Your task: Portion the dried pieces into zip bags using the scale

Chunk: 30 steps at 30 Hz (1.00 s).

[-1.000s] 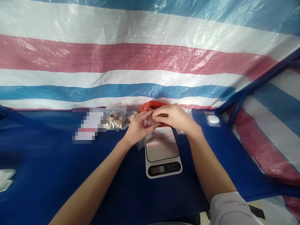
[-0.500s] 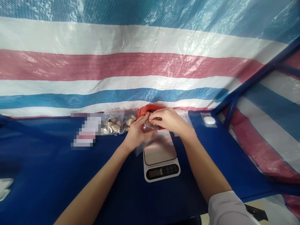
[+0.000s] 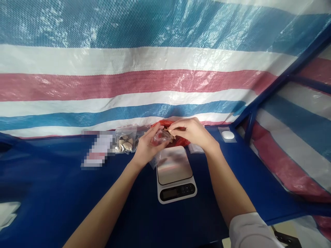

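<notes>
My left hand (image 3: 149,144) is closed around the rim of a clear plastic bag (image 3: 160,137), whose mouth gapes toward the right. Just right of that mouth, my right hand (image 3: 192,131) pinches a small tan shell-like piece (image 3: 170,131) between thumb and fingertips. Behind and under both hands lies a red plastic bag (image 3: 183,141) with similar tan pieces inside, partly hidden by the fingers. In front of the hands stands a white kitchen scale (image 3: 174,167) with a bare metal plate. Its display looks dark.
On the left, a clear zip bag of tan pieces (image 3: 126,143) stands beside a blurred-out paper (image 3: 99,148). Clear packaging (image 3: 196,148) lies beneath my right wrist. A small bag with a white oval item (image 3: 227,134) is at the back right. Striped sheeting (image 3: 144,82) walls the blue table (image 3: 77,199).
My right hand has drawn back slightly from the clear bag's mouth, with a tan piece now visible at its fingertips. More of the red bag shows. The view has tilted up a little.
</notes>
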Each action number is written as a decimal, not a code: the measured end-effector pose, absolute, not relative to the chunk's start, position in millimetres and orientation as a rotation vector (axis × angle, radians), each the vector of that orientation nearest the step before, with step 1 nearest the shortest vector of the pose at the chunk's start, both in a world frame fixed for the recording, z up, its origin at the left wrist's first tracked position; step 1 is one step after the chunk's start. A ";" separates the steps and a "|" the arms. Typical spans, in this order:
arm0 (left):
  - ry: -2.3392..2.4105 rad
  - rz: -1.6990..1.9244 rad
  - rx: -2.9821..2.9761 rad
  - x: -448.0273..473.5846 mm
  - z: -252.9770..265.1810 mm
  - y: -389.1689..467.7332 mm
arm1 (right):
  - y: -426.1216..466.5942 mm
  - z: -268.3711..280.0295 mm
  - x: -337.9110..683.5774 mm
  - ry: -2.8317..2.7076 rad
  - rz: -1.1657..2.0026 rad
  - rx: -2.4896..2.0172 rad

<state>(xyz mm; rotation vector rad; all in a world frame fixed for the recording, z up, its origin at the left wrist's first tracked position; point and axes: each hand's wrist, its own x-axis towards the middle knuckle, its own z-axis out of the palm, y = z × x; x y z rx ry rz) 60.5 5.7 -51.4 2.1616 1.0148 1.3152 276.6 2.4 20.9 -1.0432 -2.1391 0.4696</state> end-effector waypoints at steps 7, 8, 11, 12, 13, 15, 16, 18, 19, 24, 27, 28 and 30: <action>1.029 1.366 2.217 68.5 -63.1 4.6 | 2.1 16.5 260.9 -2.281 0.396 -1.004; 1.031 1.362 2.219 68.3 -65.4 4.8 | 2.4 15.4 258.4 -2.305 0.404 -1.014; 1.015 1.357 2.201 66.9 -68.6 6.0 | 2.5 13.7 253.6 -2.342 0.450 -1.030; 1.001 1.361 2.194 66.5 -68.7 6.3 | 2.2 13.5 252.8 -2.341 0.470 -1.031; 0.989 1.366 2.187 66.2 -68.4 6.4 | 1.9 13.5 252.3 -2.335 0.490 -1.033; 0.979 1.364 2.173 65.6 -67.2 6.1 | 1.5 13.2 252.3 -2.316 0.526 -1.042; 0.980 1.362 2.166 65.3 -66.4 5.7 | 1.5 12.8 252.8 -2.303 0.538 -1.043; 0.996 1.357 2.153 64.8 -64.9 4.6 | 2.0 11.8 255.2 -2.267 0.551 -1.019; 1.010 1.357 2.146 64.5 -64.2 4.1 | 2.4 11.3 257.1 -2.245 0.556 -1.002; 1.028 1.372 2.133 63.0 -62.0 2.6 | 5.6 10.8 271.1 -2.105 0.564 -1.078; 1.009 1.378 2.152 63.0 -61.9 1.9 | 7.6 9.7 275.3 -2.110 0.593 -1.206; 1.006 1.371 2.159 63.2 -62.0 1.6 | 8.4 8.9 275.1 -2.134 0.623 -1.227; 0.985 1.359 2.174 63.9 -62.7 1.5 | 9.9 6.8 272.9 -2.184 0.695 -1.253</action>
